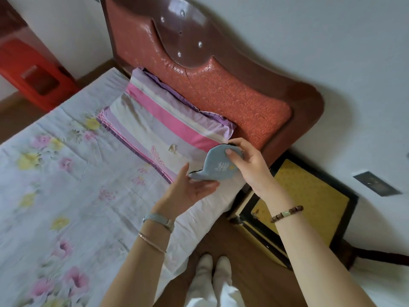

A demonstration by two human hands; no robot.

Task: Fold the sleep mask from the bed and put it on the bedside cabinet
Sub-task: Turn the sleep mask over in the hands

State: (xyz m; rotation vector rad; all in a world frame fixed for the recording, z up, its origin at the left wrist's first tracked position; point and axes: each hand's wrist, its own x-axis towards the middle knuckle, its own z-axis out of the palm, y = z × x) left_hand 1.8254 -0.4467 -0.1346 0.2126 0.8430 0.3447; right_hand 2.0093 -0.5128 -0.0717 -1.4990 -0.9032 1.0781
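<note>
1. Both hands meet on the sleep mask point(215, 166) at centre frame, above the bed's point(66, 173) right-hand edge and just below the striped pillow point(159, 120).

2. Your right hand point(247, 167) pinches the mask's upper rim between thumb and fingers; your left hand point(188, 189) lies open and palm-up beneath its lower end, supporting rather than clamping.

3. It reads as light, soft padded fabric, already doubled over, its outline rounded and a little puffy. Expect it to spring open unless pressed, so keep a pinch across both layers near the fold, not on one loose edge.

4. A dark strap edge peeks out at the top and lower left; how much strap hangs behind is hidden.

5. Its long axis runs diagonally, from lower left up toward upper right, the broad rounded end highest, the printed blue face turned to the camera.

6. Well clear of the mask, the bedside cabinet point(309, 196) waits at right of frame, its yellow top bare.
</note>
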